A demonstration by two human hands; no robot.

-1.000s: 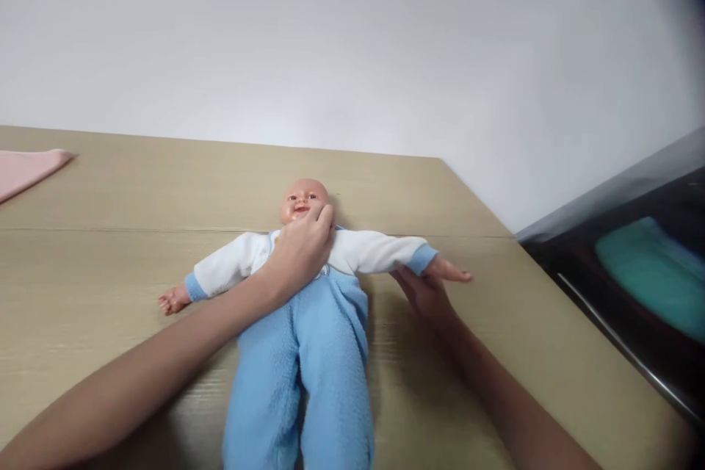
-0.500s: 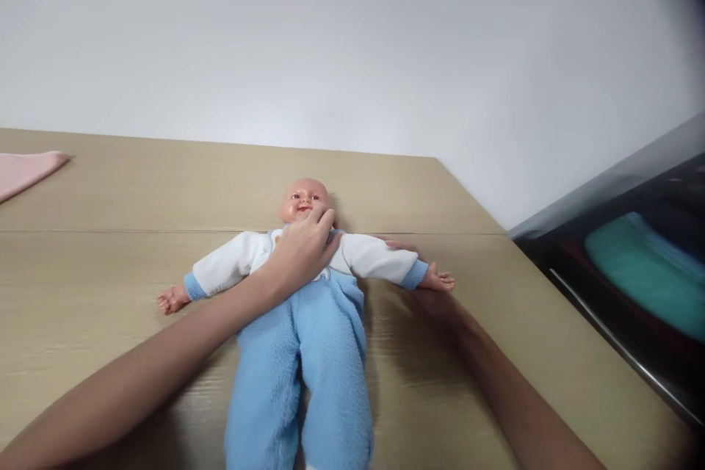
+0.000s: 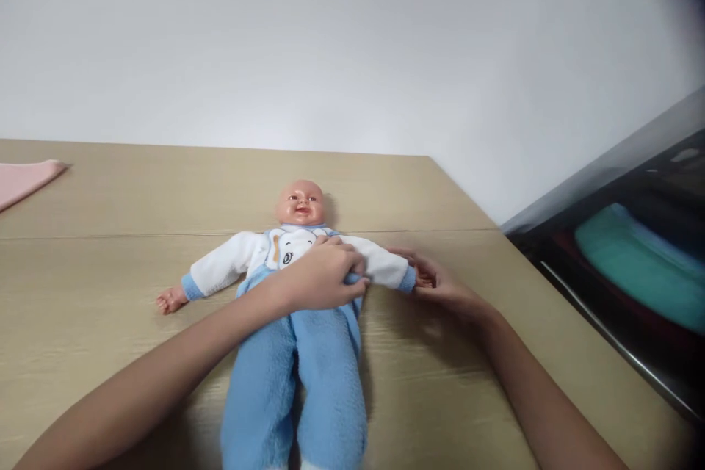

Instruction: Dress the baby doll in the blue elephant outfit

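A baby doll (image 3: 300, 203) in a blue fleece romper with white sleeves lies on its back on a light wooden table (image 3: 110, 264), head away from me. My left hand (image 3: 324, 275) reaches across its chest and its fingers pinch the clothing by the doll's far armpit. My right hand (image 3: 435, 283) curls round the doll's small hand and blue cuff at the end of that sleeve. The doll's other arm lies stretched out on the table, untouched.
A pink cloth (image 3: 25, 180) lies at the table's far left edge. To the right, past the table edge, stands a dark shelf (image 3: 622, 294) holding a folded teal cloth (image 3: 639, 264). A white wall rises behind the table.
My left hand slid from the doll's chin down to the clothing beside the armpit, uncovering the bib. My right hand drew the doll's arm inward and closed on its hand.
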